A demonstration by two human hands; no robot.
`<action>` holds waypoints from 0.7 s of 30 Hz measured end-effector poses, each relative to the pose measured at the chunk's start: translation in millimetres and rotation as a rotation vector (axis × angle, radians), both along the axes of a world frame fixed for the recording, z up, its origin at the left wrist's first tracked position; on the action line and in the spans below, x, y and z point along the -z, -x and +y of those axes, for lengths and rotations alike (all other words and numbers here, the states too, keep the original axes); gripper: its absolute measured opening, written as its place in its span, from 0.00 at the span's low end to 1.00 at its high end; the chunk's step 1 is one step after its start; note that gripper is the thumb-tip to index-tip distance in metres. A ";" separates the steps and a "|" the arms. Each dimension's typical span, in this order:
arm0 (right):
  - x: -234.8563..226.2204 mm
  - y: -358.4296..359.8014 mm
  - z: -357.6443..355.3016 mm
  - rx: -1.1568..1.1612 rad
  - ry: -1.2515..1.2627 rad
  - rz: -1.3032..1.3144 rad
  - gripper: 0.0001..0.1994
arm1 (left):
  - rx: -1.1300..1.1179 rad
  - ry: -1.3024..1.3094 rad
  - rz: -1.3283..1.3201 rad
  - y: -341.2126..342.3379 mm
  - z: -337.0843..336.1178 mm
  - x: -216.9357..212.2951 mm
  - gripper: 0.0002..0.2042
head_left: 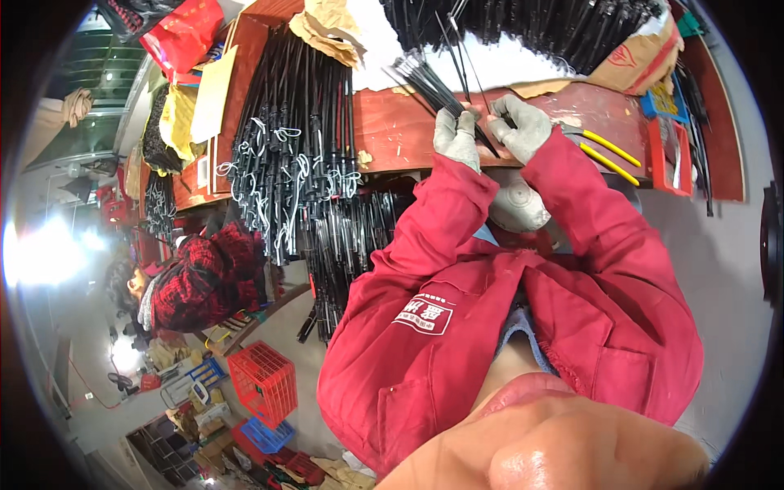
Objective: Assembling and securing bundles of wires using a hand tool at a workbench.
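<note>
gloved left hand (456, 137) and right hand (523, 124) both grip thin black rods (429, 82) over red workbench (400, 131); fanned far ends risk slipping, scattering.

Your two arms, in red sleeves, reach forward and bend inward so the hands meet close together. Your left hand (456, 136), in a grey glove, has its fingers curled shut. Your right hand (523, 126), gloved too, sits just beside it, fingers closed in a pinching grip.
</note>
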State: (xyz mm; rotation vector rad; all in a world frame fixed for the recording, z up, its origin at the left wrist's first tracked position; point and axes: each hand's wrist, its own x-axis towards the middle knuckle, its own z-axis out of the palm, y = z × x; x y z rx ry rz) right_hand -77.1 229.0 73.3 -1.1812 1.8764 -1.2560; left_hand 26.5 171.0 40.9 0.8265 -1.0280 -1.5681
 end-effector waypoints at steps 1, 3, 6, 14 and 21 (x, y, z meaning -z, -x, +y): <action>-4.2 -1.6 10.5 -0.033 -0.017 0.059 0.07 | 0.025 -0.069 0.036 1.4 5.1 -3.8 0.08; -14.4 -4.3 30.4 -0.098 -0.054 0.175 0.08 | 0.075 -0.209 0.104 2.5 16.2 -16.4 0.08; -19.0 -1.0 45.9 -0.092 0.017 0.132 0.08 | 0.143 -0.218 0.117 -1.9 31.3 -18.7 0.08; -49.0 24.6 62.8 -0.163 -0.121 -0.645 0.11 | 0.958 -0.396 0.009 -30.0 67.3 -49.9 0.09; 28.7 26.9 85.4 -0.006 0.185 -0.339 0.10 | 1.021 -0.307 -0.540 -36.9 44.8 -33.5 0.15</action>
